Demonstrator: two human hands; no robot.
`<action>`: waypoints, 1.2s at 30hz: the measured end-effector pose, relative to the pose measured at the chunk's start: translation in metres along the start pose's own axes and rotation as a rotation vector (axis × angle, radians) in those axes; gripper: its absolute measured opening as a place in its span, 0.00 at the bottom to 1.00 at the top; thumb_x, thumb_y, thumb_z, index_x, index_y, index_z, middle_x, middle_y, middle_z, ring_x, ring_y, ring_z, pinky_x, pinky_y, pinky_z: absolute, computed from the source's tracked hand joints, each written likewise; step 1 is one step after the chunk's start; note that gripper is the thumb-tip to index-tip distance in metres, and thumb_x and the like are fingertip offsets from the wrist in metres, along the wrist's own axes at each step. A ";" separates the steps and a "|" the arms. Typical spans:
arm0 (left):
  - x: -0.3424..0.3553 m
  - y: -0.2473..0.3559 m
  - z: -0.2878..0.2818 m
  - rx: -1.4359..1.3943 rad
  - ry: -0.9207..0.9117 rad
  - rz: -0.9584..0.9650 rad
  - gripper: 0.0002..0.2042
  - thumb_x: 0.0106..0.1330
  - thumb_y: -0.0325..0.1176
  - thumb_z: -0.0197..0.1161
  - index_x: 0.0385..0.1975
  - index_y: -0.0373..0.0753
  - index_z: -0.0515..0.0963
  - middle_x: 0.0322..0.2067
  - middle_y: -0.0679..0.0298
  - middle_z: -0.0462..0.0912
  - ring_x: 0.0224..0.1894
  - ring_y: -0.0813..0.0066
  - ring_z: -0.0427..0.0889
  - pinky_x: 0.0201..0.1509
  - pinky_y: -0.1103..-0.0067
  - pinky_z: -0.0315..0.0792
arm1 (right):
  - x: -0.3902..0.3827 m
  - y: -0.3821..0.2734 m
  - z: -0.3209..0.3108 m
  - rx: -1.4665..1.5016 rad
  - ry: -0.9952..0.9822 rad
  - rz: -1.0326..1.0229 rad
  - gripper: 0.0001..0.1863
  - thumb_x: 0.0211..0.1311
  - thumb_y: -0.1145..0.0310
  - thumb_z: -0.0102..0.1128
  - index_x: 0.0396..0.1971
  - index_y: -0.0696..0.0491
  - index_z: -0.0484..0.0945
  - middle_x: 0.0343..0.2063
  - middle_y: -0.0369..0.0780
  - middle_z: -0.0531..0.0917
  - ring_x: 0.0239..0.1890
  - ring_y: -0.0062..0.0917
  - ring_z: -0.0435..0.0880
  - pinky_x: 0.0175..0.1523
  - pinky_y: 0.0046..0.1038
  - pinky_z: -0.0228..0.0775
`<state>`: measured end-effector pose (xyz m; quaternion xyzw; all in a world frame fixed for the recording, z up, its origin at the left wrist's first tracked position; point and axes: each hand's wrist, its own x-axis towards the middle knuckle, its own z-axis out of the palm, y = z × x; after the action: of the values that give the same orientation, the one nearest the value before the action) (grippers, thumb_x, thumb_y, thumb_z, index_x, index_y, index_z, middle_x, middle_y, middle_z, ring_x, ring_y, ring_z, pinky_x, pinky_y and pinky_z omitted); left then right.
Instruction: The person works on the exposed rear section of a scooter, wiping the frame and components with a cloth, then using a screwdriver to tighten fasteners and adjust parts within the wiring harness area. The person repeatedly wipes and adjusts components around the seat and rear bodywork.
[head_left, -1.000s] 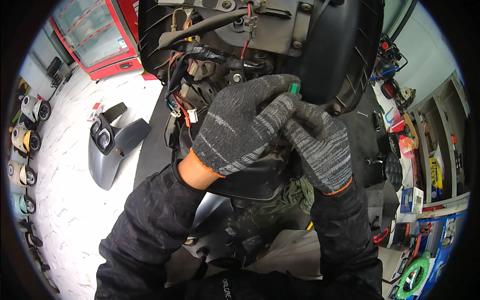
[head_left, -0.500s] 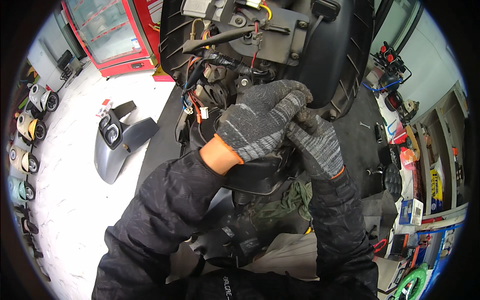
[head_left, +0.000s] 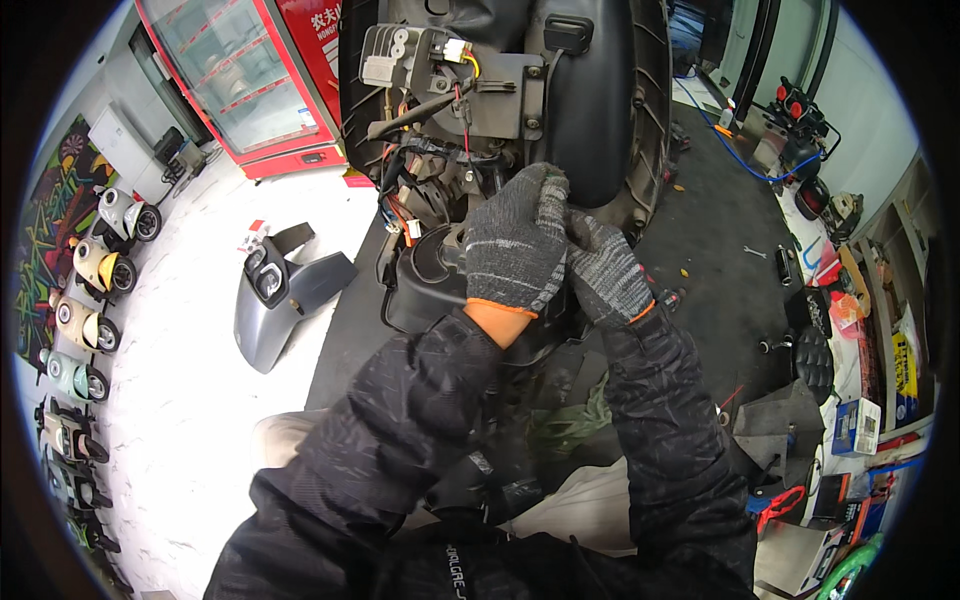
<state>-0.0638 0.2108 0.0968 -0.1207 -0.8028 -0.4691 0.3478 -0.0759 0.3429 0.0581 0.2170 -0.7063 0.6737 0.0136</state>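
Observation:
Both hands wear grey knit gloves with orange cuffs and meet over the front of a partly stripped scooter. My left hand (head_left: 515,240) is closed, its back toward me and its fingers curled away out of sight. Against it, my right hand (head_left: 605,270) is closed too, with bent fingers. Whatever lies between them is hidden. Below the left hand is a black plastic housing (head_left: 425,285). Left of it hang loose wires ending in a white connector (head_left: 414,229). Farther up are a finned metal unit (head_left: 397,55) and a black mounting plate (head_left: 507,95).
A grey body panel (head_left: 290,305) lies on the white floor at left. Several small scooters (head_left: 95,265) line the far left, near a red display fridge (head_left: 300,158). On the dark mat at right are a wrench (head_left: 754,251) and other tools. A green cloth (head_left: 575,425) lies below my hands.
My view has shifted, so the scooter and floor panel sit differently in it. My hands stay together over the scooter; the left one has turned more upright. Both remain closed.

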 end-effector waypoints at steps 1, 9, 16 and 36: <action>0.000 0.003 0.000 0.025 0.013 -0.036 0.10 0.73 0.37 0.62 0.46 0.39 0.84 0.39 0.50 0.88 0.42 0.47 0.87 0.46 0.62 0.79 | 0.001 0.001 0.000 -0.016 0.006 -0.023 0.22 0.71 0.74 0.59 0.62 0.63 0.76 0.55 0.49 0.85 0.57 0.28 0.84 0.62 0.30 0.76; 0.019 -0.004 -0.018 -0.024 -0.114 -0.209 0.13 0.71 0.36 0.66 0.44 0.33 0.87 0.34 0.54 0.91 0.36 0.65 0.90 0.43 0.73 0.80 | -0.001 0.004 0.006 -0.272 0.078 0.069 0.20 0.66 0.71 0.67 0.55 0.62 0.81 0.46 0.49 0.89 0.49 0.35 0.89 0.56 0.32 0.80; 0.017 0.002 -0.009 0.185 -0.038 -0.167 0.14 0.65 0.42 0.69 0.39 0.37 0.89 0.37 0.52 0.90 0.42 0.53 0.88 0.49 0.65 0.79 | 0.008 0.023 0.008 -0.297 0.142 0.027 0.16 0.67 0.74 0.63 0.53 0.62 0.81 0.47 0.50 0.88 0.51 0.37 0.88 0.56 0.33 0.79; 0.055 -0.010 -0.041 -0.221 -0.698 -0.058 0.15 0.79 0.42 0.58 0.52 0.39 0.85 0.45 0.63 0.90 0.40 0.71 0.85 0.47 0.75 0.78 | 0.000 -0.004 -0.014 -0.311 -0.054 0.094 0.20 0.72 0.66 0.66 0.58 0.61 0.79 0.50 0.42 0.88 0.52 0.23 0.85 0.57 0.27 0.78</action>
<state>-0.0912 0.1640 0.1398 -0.2876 -0.8208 -0.4930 0.0242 -0.0784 0.3566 0.0635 0.1969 -0.8115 0.5502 -0.0038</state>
